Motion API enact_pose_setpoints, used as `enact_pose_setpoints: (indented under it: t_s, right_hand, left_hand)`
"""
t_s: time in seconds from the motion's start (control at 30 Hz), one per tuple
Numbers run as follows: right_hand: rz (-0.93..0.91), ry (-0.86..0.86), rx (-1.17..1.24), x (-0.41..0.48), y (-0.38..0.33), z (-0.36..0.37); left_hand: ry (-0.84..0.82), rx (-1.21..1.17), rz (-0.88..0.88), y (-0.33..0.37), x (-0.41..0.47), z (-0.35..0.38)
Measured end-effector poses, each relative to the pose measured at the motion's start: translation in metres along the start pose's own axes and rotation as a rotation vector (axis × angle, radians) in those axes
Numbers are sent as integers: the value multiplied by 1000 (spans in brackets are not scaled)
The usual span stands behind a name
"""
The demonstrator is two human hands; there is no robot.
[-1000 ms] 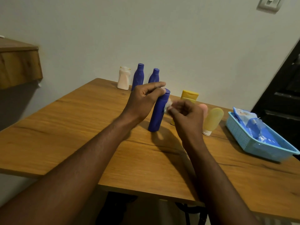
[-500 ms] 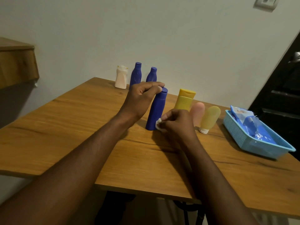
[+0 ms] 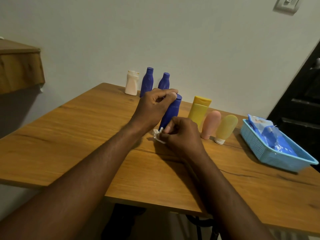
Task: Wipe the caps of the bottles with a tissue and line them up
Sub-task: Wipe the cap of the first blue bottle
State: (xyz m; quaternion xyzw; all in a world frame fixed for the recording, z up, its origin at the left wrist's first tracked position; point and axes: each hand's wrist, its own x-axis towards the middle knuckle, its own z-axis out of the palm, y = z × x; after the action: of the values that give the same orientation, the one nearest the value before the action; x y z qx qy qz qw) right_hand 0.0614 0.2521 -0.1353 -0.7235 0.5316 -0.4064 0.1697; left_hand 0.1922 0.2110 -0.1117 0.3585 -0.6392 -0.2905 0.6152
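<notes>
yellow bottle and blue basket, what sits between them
Head view: two tubes standing on their caps, a pink tube and a pale yellow tube.

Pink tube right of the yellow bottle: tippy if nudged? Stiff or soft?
Probably tips easily: the pink tube stands on its narrow cap, with the wider rounded body above. Likely soft and squeezable, judging by its matte, rounded look; a firm grip may dent it. Falling, it could knock the pale yellow tube close beside it.
</notes>
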Motion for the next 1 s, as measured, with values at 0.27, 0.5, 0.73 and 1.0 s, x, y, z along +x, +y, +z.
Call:
enact_pose_setpoints:
  t_s: [0.27, 0.5, 0.73, 1.0]
  right_hand:
    - [33, 112, -2, 3, 8, -13]
    - [7, 182, -32, 3, 11, -14]
    - [-162, 37, -13, -1, -2, -2]
    - [-88, 454, 89, 8, 7, -20]
  left_hand:
    - [8, 22, 13, 0, 1, -2]
    - [13, 11, 13, -1, 0, -1]
    - [23, -16, 10, -1, 0, -2]
    - [7, 26, 17, -3, 1, -2]
